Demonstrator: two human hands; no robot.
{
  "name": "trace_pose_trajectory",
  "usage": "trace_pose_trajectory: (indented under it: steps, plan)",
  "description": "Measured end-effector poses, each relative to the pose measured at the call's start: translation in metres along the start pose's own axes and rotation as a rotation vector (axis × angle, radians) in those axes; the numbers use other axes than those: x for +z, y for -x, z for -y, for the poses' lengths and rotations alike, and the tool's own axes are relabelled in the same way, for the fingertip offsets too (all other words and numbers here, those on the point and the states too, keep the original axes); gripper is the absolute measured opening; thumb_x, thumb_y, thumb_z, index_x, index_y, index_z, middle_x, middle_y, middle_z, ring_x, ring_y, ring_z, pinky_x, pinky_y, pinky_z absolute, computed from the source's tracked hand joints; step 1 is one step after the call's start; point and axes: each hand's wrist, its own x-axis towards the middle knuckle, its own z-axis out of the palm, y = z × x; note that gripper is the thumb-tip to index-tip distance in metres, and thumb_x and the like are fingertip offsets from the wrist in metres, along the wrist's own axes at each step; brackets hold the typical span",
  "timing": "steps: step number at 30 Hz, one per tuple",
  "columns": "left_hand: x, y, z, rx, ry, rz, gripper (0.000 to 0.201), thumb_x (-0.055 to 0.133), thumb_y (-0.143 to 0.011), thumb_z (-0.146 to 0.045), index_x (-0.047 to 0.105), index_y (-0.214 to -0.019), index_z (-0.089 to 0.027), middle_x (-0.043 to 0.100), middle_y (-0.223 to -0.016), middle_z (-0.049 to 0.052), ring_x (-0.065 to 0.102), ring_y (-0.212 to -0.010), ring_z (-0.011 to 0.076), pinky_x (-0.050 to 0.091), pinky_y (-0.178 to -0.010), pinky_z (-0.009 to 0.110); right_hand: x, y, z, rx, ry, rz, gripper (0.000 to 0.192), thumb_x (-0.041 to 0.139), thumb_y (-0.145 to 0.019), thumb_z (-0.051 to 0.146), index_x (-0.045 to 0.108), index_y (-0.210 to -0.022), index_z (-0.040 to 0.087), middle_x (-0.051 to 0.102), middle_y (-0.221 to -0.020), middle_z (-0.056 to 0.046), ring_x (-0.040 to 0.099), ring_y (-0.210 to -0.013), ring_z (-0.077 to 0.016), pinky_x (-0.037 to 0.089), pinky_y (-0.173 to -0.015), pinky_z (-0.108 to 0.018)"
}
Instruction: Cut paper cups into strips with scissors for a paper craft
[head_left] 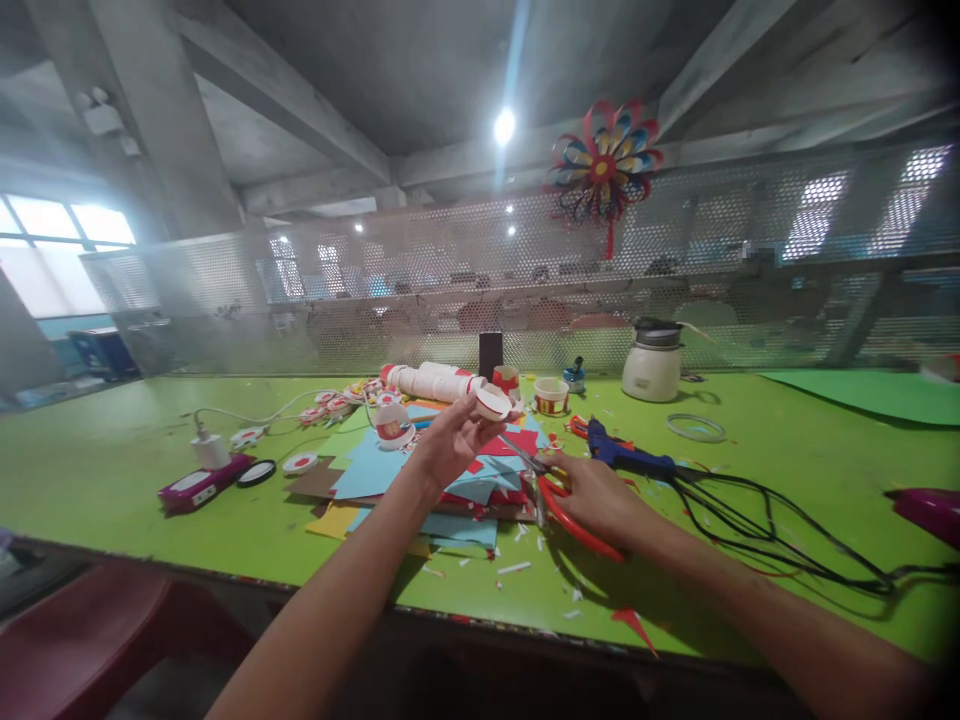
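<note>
My left hand [448,442] pinches a shallow white round piece with a red edge [491,403], which looks like the cut end of a paper cup. It is held up over a pile of coloured paper sheets [375,468]. My right hand [592,492] grips scissors with red-orange handles [577,525]. Their blades point up and left, just below the round piece; whether they touch it I cannot tell. A cut paper cup [393,427] stands on the papers to the left, with another short cup [552,395] behind my hands.
A blue glue gun [630,457] with a looping black cable lies right of my right hand. Left are a purple power strip [202,487] and several round red-and-white pieces. A stack of white cups [435,383], a cream jar [651,368] and a clear ring [696,428] sit farther back.
</note>
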Motion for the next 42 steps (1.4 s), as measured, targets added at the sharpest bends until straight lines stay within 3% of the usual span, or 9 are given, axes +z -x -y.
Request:
trace_pose_trajectory:
  steps: [7, 13, 16, 21, 25, 31, 36, 42]
  plan:
    - [0.001, -0.003, 0.0, -0.029, 0.011, -0.084, 0.034, 0.063, -0.085, -0.033, 0.062, -0.111, -0.012, 0.072, -0.099, 0.012, 0.07, -0.093, 0.0223, 0.057, -0.08, 0.03, -0.006, -0.001, 0.001, 0.016, 0.031, -0.034, 0.042, 0.051, -0.086, 0.034, 0.062, -0.124, 0.017, 0.073, -0.111, -0.014, 0.067, -0.101, -0.0297, 0.045, -0.075, -0.031]
    - [-0.005, -0.003, 0.003, 0.02, -0.09, 0.027, 0.032, 0.074, -0.076, -0.026, 0.065, -0.104, -0.013, 0.072, -0.098, 0.01, 0.07, -0.09, 0.0217, 0.054, -0.076, 0.028, -0.001, 0.005, 0.004, -0.001, 0.128, -0.001, 0.044, 0.051, -0.086, 0.039, 0.061, -0.125, 0.02, 0.072, -0.11, -0.016, 0.066, -0.099, -0.0364, 0.043, -0.068, -0.035]
    - [-0.007, -0.003, 0.004, 0.011, -0.137, -0.005, 0.037, 0.078, -0.069, -0.02, 0.065, -0.102, -0.013, 0.072, -0.092, 0.008, 0.069, -0.084, 0.0195, 0.052, -0.076, 0.029, 0.004, 0.004, 0.001, -0.003, 0.168, 0.03, 0.045, 0.049, -0.087, 0.043, 0.062, -0.123, 0.02, 0.073, -0.108, -0.018, 0.067, -0.096, -0.0388, 0.042, -0.066, -0.037]
    - [-0.01, -0.006, 0.007, -0.06, -0.15, 0.002, 0.04, 0.078, -0.068, -0.025, 0.064, -0.104, -0.014, 0.071, -0.086, 0.007, 0.067, -0.075, 0.0162, 0.052, -0.072, 0.029, 0.006, -0.002, -0.005, -0.007, 0.224, 0.05, 0.044, 0.048, -0.086, 0.04, 0.061, -0.123, 0.019, 0.073, -0.104, -0.019, 0.067, -0.094, -0.0382, 0.042, -0.068, -0.037]
    - [-0.012, -0.007, 0.012, -0.158, -0.161, -0.003, 0.034, 0.076, -0.072, -0.035, 0.066, -0.095, -0.012, 0.07, -0.08, 0.008, 0.066, -0.07, 0.0152, 0.051, -0.066, 0.026, 0.005, -0.003, -0.006, 0.0, 0.246, 0.049, 0.044, 0.047, -0.086, 0.042, 0.061, -0.123, 0.022, 0.074, -0.103, -0.017, 0.068, -0.094, -0.0365, 0.042, -0.068, -0.036]
    - [-0.011, -0.006, 0.018, -0.265, -0.219, 0.027, 0.044, 0.074, -0.071, -0.05, 0.067, -0.085, -0.009, 0.07, -0.075, 0.009, 0.066, -0.069, 0.0148, 0.049, -0.066, 0.025, 0.004, -0.004, -0.008, 0.008, 0.294, 0.069, 0.046, 0.044, -0.087, 0.048, 0.061, -0.121, 0.022, 0.074, -0.101, -0.018, 0.068, -0.092, -0.037, 0.041, -0.064, -0.036]
    - [-0.008, -0.003, 0.018, -0.301, -0.268, 0.083, 0.044, 0.075, -0.07, -0.052, 0.066, -0.082, -0.01, 0.069, -0.073, 0.008, 0.066, -0.069, 0.015, 0.048, -0.064, 0.025, 0.0, -0.004, -0.006, 0.003, 0.341, 0.101, 0.043, 0.042, -0.088, 0.049, 0.066, -0.111, 0.021, 0.074, -0.096, -0.019, 0.069, -0.088, -0.0376, 0.041, -0.062, -0.037]
    - [-0.007, -0.001, 0.017, -0.319, -0.268, 0.096, 0.043, 0.075, -0.07, -0.05, 0.066, -0.083, -0.01, 0.07, -0.074, 0.008, 0.066, -0.071, 0.0155, 0.048, -0.066, 0.026, -0.003, -0.001, -0.001, 0.002, 0.392, 0.113, 0.043, 0.043, -0.088, 0.045, 0.066, -0.113, 0.02, 0.074, -0.098, -0.02, 0.068, -0.089, -0.0386, 0.041, -0.062, -0.038]
